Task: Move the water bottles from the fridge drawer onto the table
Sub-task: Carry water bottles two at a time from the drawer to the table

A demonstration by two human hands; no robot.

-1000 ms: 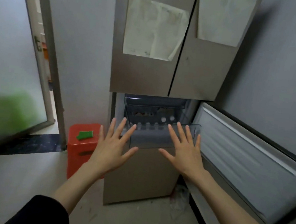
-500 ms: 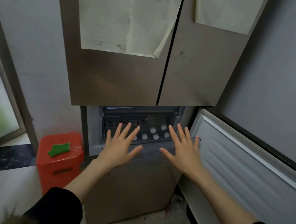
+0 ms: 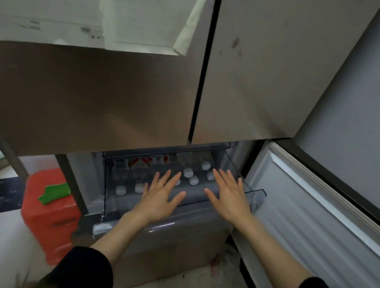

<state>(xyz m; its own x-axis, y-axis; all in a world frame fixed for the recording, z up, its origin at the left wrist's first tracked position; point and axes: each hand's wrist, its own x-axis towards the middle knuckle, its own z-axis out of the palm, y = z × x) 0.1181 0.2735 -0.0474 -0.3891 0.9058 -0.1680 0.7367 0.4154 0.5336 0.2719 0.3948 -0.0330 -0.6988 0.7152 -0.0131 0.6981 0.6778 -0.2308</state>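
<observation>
A clear plastic fridge drawer (image 3: 255, 197) is pulled out below the closed upper doors. Several water bottles stand upright in it, showing mostly their white caps (image 3: 189, 172). My left hand (image 3: 160, 199) hovers flat with fingers spread over the drawer's front middle and holds nothing. Also spread and holding nothing, my right hand (image 3: 230, 197) is over the drawer's right part, close to the caps. I cannot tell whether either hand touches the drawer. The table is not in view.
The lower fridge door (image 3: 318, 223) stands swung open on the right, close to my right forearm. A red plastic stool (image 3: 46, 216) with a green piece on top stands on the floor to the left. Papers (image 3: 143, 9) hang on the upper fridge doors.
The view has moved closer to the fridge and tilted down. Both hands have gone forward, from in front of the drawer to over its front part, still spread.
</observation>
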